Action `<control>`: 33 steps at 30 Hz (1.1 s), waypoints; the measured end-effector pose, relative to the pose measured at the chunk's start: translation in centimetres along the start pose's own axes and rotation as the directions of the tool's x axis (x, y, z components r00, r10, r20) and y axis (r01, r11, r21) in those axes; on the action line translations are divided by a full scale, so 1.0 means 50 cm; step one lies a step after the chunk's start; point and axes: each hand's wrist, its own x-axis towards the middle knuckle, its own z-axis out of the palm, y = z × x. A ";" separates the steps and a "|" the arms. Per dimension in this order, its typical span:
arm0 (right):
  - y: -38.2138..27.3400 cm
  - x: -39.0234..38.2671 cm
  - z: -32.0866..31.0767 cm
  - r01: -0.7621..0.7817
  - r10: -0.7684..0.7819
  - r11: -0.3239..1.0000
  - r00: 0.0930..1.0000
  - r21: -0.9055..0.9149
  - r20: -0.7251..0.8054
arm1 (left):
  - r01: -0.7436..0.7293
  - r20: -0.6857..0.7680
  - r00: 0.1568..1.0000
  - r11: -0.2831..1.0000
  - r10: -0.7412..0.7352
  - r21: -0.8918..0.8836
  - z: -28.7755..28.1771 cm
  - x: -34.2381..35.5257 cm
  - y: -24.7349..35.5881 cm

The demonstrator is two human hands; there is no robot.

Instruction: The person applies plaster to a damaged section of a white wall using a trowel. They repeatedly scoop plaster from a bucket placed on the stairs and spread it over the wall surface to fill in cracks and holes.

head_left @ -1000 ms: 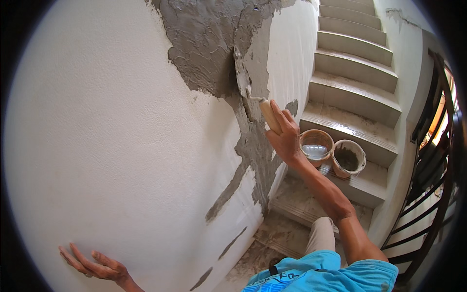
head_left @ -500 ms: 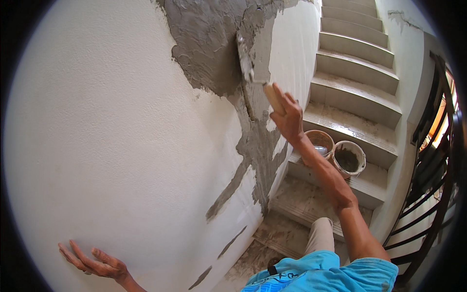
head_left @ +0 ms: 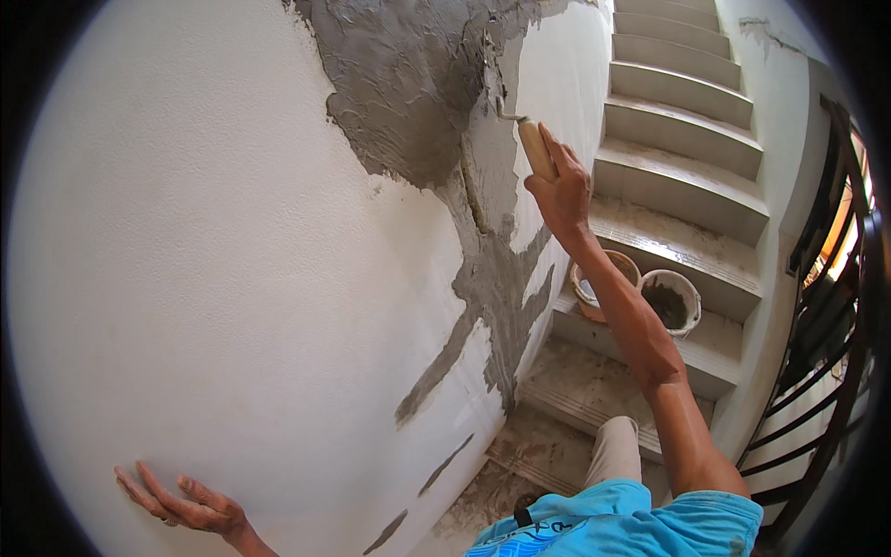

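Observation:
My right hand is wrapped round the pale wooden handle of a trowel, with the arm stretched up along the wall. The trowel's narrow blade is seen nearly edge-on against the right part of a large patch of wet grey mortar. Below the blade, a dark crack runs down through thinner grey smears. At the lower left, my left hand is at the white wall with its fingers spread, holding nothing.
Two buckets stand on a step to the right: an orange-brown one, partly behind my forearm, and a white one with grey mortar inside. Concrete stairs climb away beyond. A dark metal railing lines the right side.
My right hand and the trowel have moved up and to the right along the mortar patch. The blade has turned more edge-on. My left hand stays nearly where it was.

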 end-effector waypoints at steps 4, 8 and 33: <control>0.001 0.002 0.035 0.044 -0.044 0.997 0.999 -0.061 0.006 | -0.016 -0.008 1.000 1.000 0.016 0.003 0.000 0.005 0.006; -0.017 -0.082 0.044 0.039 -0.037 0.999 0.997 -0.033 0.072 | -0.020 -0.007 1.000 1.000 0.020 0.015 -0.001 0.003 0.006; 0.033 -0.052 -0.011 0.046 -0.070 0.987 0.985 0.153 0.158 | 0.003 0.029 1.000 1.000 -0.004 0.030 -0.002 -0.004 0.001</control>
